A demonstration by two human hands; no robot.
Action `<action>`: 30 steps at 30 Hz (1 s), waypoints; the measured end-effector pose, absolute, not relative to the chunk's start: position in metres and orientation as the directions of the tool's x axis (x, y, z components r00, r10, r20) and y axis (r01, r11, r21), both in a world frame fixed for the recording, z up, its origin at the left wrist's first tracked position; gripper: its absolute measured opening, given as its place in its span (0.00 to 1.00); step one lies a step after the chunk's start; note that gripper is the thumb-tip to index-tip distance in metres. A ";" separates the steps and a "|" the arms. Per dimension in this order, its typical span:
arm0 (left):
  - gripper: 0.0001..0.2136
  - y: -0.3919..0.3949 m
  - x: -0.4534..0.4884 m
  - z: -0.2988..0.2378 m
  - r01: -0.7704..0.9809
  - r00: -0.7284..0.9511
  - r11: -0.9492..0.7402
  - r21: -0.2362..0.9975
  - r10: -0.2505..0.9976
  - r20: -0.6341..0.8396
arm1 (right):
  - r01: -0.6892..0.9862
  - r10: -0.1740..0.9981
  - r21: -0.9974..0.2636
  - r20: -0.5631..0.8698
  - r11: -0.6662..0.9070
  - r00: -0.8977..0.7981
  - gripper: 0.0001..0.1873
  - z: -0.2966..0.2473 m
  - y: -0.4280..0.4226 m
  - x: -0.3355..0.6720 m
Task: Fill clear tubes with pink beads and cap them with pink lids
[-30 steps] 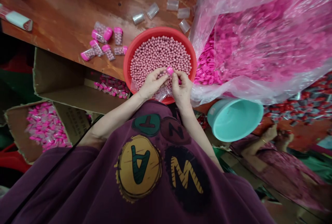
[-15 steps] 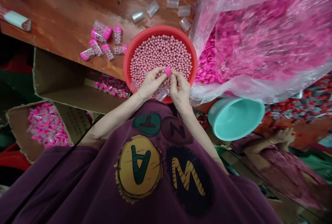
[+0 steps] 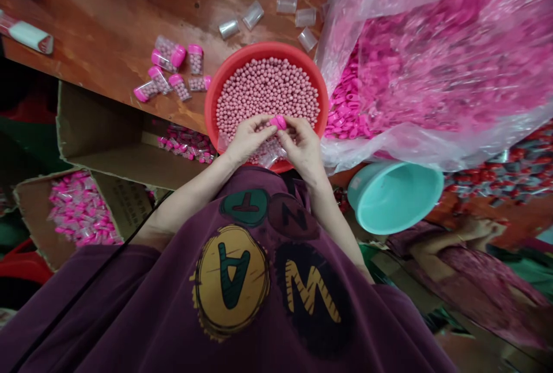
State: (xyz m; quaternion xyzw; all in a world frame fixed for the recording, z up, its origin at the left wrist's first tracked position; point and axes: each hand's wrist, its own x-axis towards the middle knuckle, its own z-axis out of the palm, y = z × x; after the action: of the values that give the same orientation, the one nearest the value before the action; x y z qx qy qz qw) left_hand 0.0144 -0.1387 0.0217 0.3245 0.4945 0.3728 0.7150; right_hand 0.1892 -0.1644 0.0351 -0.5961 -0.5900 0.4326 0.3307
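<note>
My left hand [image 3: 248, 141] and my right hand [image 3: 306, 147] meet above a red plastic basin [image 3: 268, 50] heaped with small pink beads [image 3: 265, 90]. Between their fingertips is a bright pink cap [image 3: 279, 122]. It seems to sit on a transparent plastic vial [image 3: 270, 158], whose body is mostly hidden by my fingers. Beside the basin on the wooden table [image 3: 86, 27], several filled vials with pink caps [image 3: 179, 87] lie on their sides. Several empty transparent vials [image 3: 253, 15] lie beyond the basin.
To the right, a large plastic bag [image 3: 432, 56] holds a mass of pink caps. Below it stands a teal basin [image 3: 395, 197]. An open cardboard box [image 3: 125, 208] of pink-capped vials sits at lower left. A co-worker's hands [image 3: 477, 229] work at lower right.
The pink cap now lies lower and flatter between my fingers, and my hands have drawn closer together. The co-worker's hands have shifted to the right.
</note>
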 end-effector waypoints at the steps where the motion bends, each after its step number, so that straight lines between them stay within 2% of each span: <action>1: 0.12 -0.139 0.017 0.021 -0.223 0.221 0.528 0.819 0.846 -0.485 | 0.492 0.987 -0.869 -0.115 -0.044 -0.115 0.22 0.039 -0.166 0.186; 5: 0.09 -0.140 0.027 0.023 -0.247 0.160 0.589 0.770 0.808 -0.567 | 0.759 0.983 -0.651 -0.122 0.023 -0.134 0.36 0.044 -0.171 0.173; 7: 0.08 -0.141 0.031 0.025 -0.248 0.140 0.598 0.762 0.801 -0.583 | 0.809 0.987 -0.588 -0.124 0.014 -0.107 0.35 0.037 -0.171 0.170; 14: 0.05 -0.144 0.034 0.025 -0.272 0.181 0.694 0.666 0.717 -0.673 | 0.809 0.984 -0.581 -0.071 0.094 -0.165 0.32 0.007 -0.168 0.173; 18: 0.06 -0.137 0.027 0.019 -0.225 0.196 0.690 0.688 0.724 -0.662 | 0.742 0.970 -0.663 -0.101 0.101 -0.223 0.36 0.003 -0.163 0.174; 20: 0.12 -0.124 0.011 0.015 -0.170 0.143 0.592 0.788 0.806 -0.575 | 0.663 0.962 -0.745 -0.119 0.079 -0.248 0.44 0.000 -0.158 0.177; 22: 0.19 -0.103 -0.018 0.010 -0.094 0.039 0.405 0.909 0.914 -0.403 | 0.609 0.962 -0.793 -0.139 0.034 -0.235 0.46 -0.004 -0.153 0.181; 24: 0.26 -0.077 -0.060 0.002 -0.010 -0.074 0.207 0.978 0.976 -0.207 | 0.602 0.958 -0.798 -0.158 0.020 -0.241 0.35 -0.006 -0.151 0.182; 26: 0.31 -0.052 -0.108 -0.007 0.083 -0.176 0.082 0.993 0.982 -0.066 | 0.608 0.933 -0.791 -0.170 0.063 -0.318 0.21 -0.005 -0.150 0.175; 27: 0.31 -0.042 -0.130 -0.012 0.137 -0.227 0.047 0.990 0.974 -0.015 | 0.603 0.913 -0.792 -0.171 0.096 -0.370 0.17 -0.002 -0.151 0.167; 30: 0.33 -0.025 -0.175 -0.025 0.316 -0.332 0.078 0.945 0.943 0.034 | 0.577 0.832 -0.781 -0.143 0.237 -0.536 0.18 0.007 -0.154 0.135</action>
State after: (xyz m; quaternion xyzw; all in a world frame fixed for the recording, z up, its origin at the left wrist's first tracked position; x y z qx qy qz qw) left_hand -0.1747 -0.0251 -0.0250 0.4782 0.6583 0.4823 0.3247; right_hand 0.1351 -0.1538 0.0068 -0.4566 -0.7716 0.4157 0.1530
